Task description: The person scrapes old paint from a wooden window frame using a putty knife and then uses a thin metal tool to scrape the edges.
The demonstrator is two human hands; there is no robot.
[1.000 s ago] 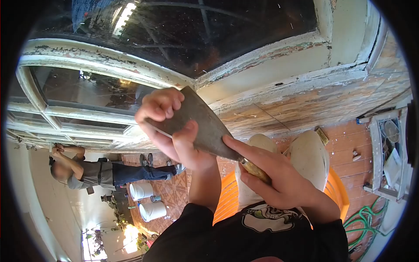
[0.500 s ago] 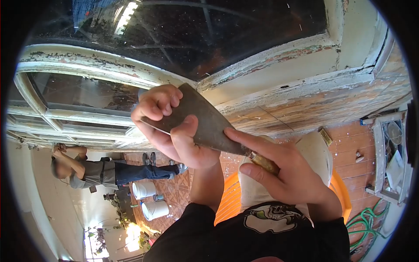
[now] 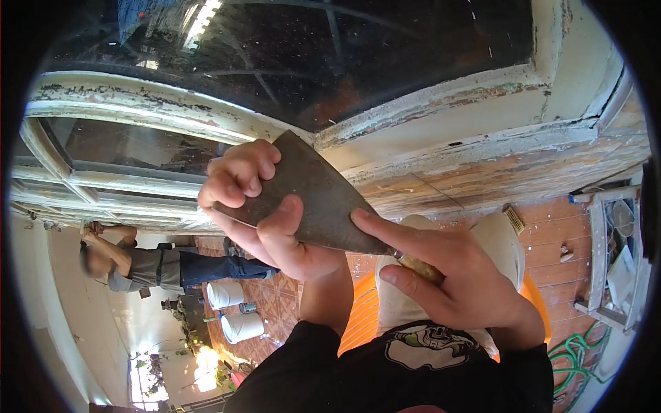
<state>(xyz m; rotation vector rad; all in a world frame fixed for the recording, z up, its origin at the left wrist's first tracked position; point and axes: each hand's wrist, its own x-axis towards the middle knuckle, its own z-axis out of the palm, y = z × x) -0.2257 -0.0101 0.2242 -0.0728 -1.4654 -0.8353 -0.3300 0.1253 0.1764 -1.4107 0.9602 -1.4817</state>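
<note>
A wide putty knife point(image 3: 323, 199) with a flat, dull metal blade and a worn wooden handle is held in front of the window frame. My right hand point(image 3: 461, 275) is wrapped round the handle, its index finger stretched along the base of the blade. My left hand point(image 3: 265, 220) grips the blade's far side, fingers curled over one edge and thumb pressing on the flat face. Close beyond the blade's corner is the window frame point(image 3: 427, 117), its pale paint chipped and peeling around dark glass point(image 3: 296, 62).
I sit on an orange chair point(image 3: 361, 313). To the right are a paint-spattered stepladder point(image 3: 595, 255), a green hose point(image 3: 575, 358) and a brush point(image 3: 513, 219) on the tiles. At left, another person point(image 3: 148, 267) stands with raised hands by white buckets point(image 3: 241, 327).
The view has shifted slightly. My left hand and the blade sit a little further left in view, with the grip unchanged. The other person's legs have shifted.
</note>
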